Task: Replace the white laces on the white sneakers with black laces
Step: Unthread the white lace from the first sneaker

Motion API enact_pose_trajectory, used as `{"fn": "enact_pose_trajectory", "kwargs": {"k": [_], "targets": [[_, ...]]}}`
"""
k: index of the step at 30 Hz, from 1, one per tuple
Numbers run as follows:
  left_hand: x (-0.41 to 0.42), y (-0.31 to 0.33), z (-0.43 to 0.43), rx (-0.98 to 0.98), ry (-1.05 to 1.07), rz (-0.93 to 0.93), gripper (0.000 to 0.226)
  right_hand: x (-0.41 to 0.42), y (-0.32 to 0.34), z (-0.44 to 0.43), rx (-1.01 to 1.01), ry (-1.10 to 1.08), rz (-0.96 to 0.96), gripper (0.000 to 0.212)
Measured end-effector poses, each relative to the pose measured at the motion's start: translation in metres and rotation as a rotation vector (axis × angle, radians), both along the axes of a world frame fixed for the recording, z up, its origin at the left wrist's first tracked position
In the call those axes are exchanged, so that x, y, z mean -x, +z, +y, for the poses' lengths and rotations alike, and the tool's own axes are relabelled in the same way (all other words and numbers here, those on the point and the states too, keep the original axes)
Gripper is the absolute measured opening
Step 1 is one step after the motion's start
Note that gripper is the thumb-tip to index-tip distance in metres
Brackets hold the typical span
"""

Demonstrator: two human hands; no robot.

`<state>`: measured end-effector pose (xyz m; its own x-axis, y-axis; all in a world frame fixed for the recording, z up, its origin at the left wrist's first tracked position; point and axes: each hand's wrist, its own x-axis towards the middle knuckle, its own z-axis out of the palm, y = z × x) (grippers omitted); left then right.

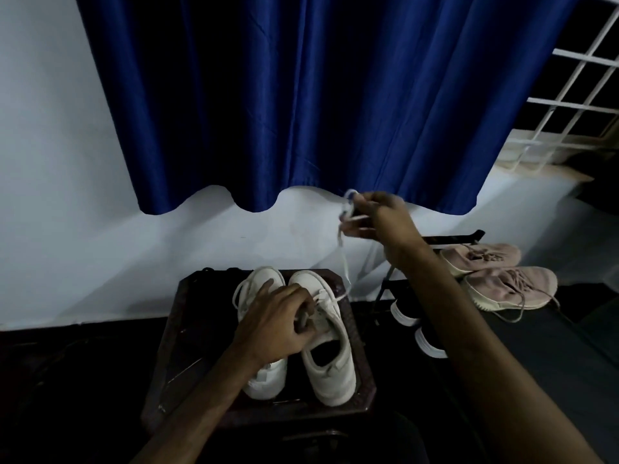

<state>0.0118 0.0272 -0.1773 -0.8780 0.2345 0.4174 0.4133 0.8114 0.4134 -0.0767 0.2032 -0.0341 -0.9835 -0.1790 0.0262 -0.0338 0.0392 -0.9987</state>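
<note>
Two white sneakers stand side by side, toes away from me, on a dark stool (187,333). My left hand (278,321) presses down on the tongue and eyelets of the right sneaker (330,366), partly covering the left sneaker (264,380). My right hand (375,217) is raised up and to the right, shut on a white lace (343,259). The lace runs taut from that hand down to the right sneaker's front eyelets. A loose white lace loop (239,289) lies beside the left sneaker's toe. No black lace is clearly visible.
A rack at the right holds a pair of pink sneakers (502,279) on top and black shoes with white soles (407,313) below. A blue curtain (318,95) hangs over the white wall behind. A window grille (569,105) is at the upper right. The floor is dark.
</note>
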Motion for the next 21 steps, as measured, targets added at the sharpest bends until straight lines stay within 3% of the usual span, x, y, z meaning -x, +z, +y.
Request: {"fn": "enact_pose_trajectory", "kwargs": {"k": [3, 5, 7, 11, 14, 17, 21], "targets": [[-0.001, 0.001, -0.002, -0.059, -0.01, -0.027, 0.026, 0.011, 0.02, -0.025, 0.141, 0.063, 0.057, 0.018], [-0.003, -0.002, -0.003, -0.097, 0.001, -0.036, 0.024, 0.023, 0.016, -0.034, 0.114, 0.024, 0.098, 0.017], [-0.004, -0.004, -0.004, -0.122, 0.02, -0.038, 0.026, 0.034, -0.006, -0.034, -0.046, -0.021, 0.091, 0.014], [-0.002, -0.007, -0.001, -0.113, 0.003, -0.032, 0.033, 0.032, -0.083, -0.014, -0.68, 0.053, 0.201, 0.013], [0.0, -0.004, 0.0, -0.104, 0.013, -0.03, 0.035, 0.018, -0.122, -0.003, -0.894, 0.092, 0.296, 0.018], [0.0, -0.004, -0.001, -0.097, -0.009, -0.027, 0.039, 0.004, -0.129, 0.004, -0.886, 0.067, 0.449, 0.025], [0.0, -0.005, -0.002, -0.048, -0.042, -0.058, 0.053, -0.026, -0.108, 0.011, -0.792, 0.213, 0.568, 0.005]]}}
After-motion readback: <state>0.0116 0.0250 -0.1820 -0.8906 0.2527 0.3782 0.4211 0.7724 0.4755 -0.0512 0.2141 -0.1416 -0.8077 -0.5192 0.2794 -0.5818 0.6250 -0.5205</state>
